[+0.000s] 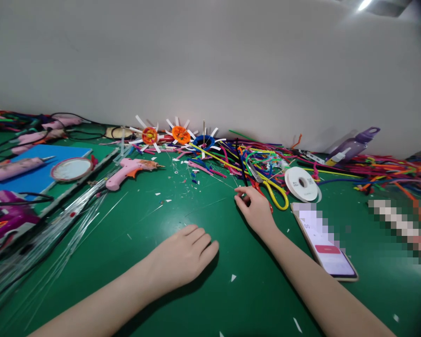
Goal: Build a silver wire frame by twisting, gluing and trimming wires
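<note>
Because the right hand [254, 210] is so near the scissors [266, 181], it could get nicked if it slid up toward the blades at twelve o'clock without care. From the head view, its finger and thumb curl in by a thin strand [224, 183], but I can't tell if they pinch it. The strand runs toward ten o'clock from the fingertips, and it is so skinny that a hard tug might snap it, or it might get lost on the green table [266, 304]. The left hand [184, 255] is palm down with loose fingers, not gripping anything that I can see. A glue gun [124, 174] lies at eleven o'clock from it, and if that is hot, the tip could burn. The spool [310, 189], at two o'clock from the right hand, could get knocked. The phone [331, 262], at four o'clock, is right by the right arm [301, 276], so a bump could push it.
</note>
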Tool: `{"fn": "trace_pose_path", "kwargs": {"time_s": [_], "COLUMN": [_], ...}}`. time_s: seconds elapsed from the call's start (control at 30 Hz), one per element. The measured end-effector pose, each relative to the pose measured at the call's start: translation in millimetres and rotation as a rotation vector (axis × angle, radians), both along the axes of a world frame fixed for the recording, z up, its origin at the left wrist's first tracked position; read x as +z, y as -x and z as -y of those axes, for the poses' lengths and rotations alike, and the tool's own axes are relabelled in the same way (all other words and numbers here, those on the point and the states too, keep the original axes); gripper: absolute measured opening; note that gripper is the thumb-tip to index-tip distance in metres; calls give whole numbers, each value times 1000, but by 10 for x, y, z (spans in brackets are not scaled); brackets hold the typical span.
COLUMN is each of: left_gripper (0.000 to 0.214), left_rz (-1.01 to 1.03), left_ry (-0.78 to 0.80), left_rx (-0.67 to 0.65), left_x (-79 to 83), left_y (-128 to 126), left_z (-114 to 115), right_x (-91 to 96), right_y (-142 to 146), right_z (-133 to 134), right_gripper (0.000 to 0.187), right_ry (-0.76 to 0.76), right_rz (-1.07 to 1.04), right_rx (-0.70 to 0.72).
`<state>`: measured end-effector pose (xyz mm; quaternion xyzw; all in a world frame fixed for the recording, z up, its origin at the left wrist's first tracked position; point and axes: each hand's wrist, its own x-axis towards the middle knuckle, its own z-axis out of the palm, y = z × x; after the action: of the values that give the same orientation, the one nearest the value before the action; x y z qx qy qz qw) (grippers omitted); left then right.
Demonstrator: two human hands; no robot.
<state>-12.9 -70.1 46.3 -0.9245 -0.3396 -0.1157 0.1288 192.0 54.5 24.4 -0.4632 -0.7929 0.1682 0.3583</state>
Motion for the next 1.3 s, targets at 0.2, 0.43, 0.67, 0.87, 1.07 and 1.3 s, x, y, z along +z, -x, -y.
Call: {"fn": "trace_pose_path", "kwargs": {"time_s": [0.2,0.43,0.67,0.87,1.07,1.3], "left_gripper": [18,25,18,20,20,24], "left_rz": [-10,53,233,303,312,462], "left_ry": [-33,-62,-168,-260,-257,-201], "left_rx": [-78,-106,-106,-104,-151,-142], "left_x": [37,31,109,169,250,177], "left_y": [-17,-1,-11,59,60,141], "left_z": [-61,-27,48,125,179,136], "right_x": [13,19,27,20,13,73], "right_y": [-9,-6,-14,-7,-3,9], "right_z": [4,9,5,1,6,74], "right_gripper": [18,19,13,14,19,23], "right_ry": [22,22,6,-21,-6,-29], "right_rz": [-57,-60,-50,-6,4,-280], "right_rx": [-18,-12,1,14,36,-17]}}
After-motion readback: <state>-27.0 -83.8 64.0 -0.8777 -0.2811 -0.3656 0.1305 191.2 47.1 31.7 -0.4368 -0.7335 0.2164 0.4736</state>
